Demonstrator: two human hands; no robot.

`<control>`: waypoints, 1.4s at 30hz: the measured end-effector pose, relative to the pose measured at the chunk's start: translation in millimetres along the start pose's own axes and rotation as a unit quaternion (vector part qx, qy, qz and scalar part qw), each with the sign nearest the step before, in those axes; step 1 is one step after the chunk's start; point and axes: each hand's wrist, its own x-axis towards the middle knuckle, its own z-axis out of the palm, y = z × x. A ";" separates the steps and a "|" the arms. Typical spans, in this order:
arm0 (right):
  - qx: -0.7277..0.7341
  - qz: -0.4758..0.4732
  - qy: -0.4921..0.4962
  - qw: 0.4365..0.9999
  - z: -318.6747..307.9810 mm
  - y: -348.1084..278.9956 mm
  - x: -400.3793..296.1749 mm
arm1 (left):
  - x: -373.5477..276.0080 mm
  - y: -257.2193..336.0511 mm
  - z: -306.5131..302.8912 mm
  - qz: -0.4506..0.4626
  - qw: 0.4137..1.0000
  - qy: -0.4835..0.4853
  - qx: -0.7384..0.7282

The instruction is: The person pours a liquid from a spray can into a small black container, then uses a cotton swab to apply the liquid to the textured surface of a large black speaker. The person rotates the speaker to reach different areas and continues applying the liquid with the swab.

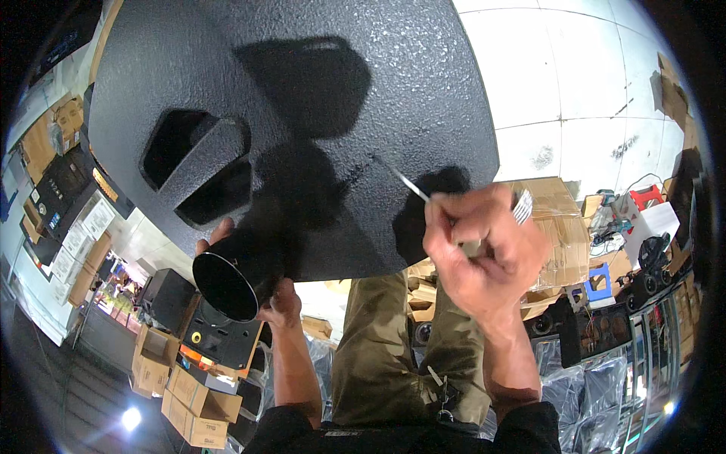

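My left hand (283,302) is wrapped around a black cylindrical cup (224,288) with a pale thin rim, its round mouth facing me; the inside is too dark to read. Between the fingertips of my right hand (485,244) is a thin white stick (413,186), perhaps a fine brush. Its dark tip is at or just above the black textured cabinet (420,74), beside a darker streak (357,175); contact cannot be told. A recessed handle (204,156) with a slanting grip bar is set into the cabinet's face. Shadows fall across this surface.
Cardboard boxes stand right (553,232) and lower left (195,406). Beyond the right-hand carton are power tools (615,224) and a blue plastic stand (598,284). Plastic-wrapped dark goods (604,386) are at lower right. Pale tiled floor (567,68) extends right of the cabinet.
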 end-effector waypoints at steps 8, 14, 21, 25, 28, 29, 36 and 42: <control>-0.034 -0.050 -0.070 0.996 -6.5 -1.6 13.4 | -0.9 13.6 4.0 -0.071 0.997 0.026 0.012; 0.014 0.101 0.039 0.994 -75.1 27.2 -23.8 | -2.0 14.9 12.5 -0.094 0.993 0.034 -0.062; 0.053 0.221 0.049 0.973 -121.3 65.7 -9.4 | 7.5 24.1 15.5 -0.238 0.943 0.152 -0.178; 0.093 0.220 0.034 0.970 -135.5 71.2 20.6 | 11.8 12.4 0.9 -0.187 0.926 0.067 -0.322; 0.102 0.194 0.005 0.976 -140.9 70.0 50.5 | 17.1 15.2 10.1 -0.170 0.930 0.119 -0.304; 0.105 0.195 -0.006 0.975 -142.4 68.5 61.7 | 18.6 18.3 13.0 -0.173 0.939 0.122 -0.270; 0.073 0.101 -0.116 0.985 -151.2 52.8 163.9 | 20.7 31.6 17.7 -0.251 0.931 0.179 -0.197; 0.007 0.022 -0.234 0.972 -149.1 59.1 263.9 | 15.3 34.2 26.3 -0.242 0.913 0.234 -0.232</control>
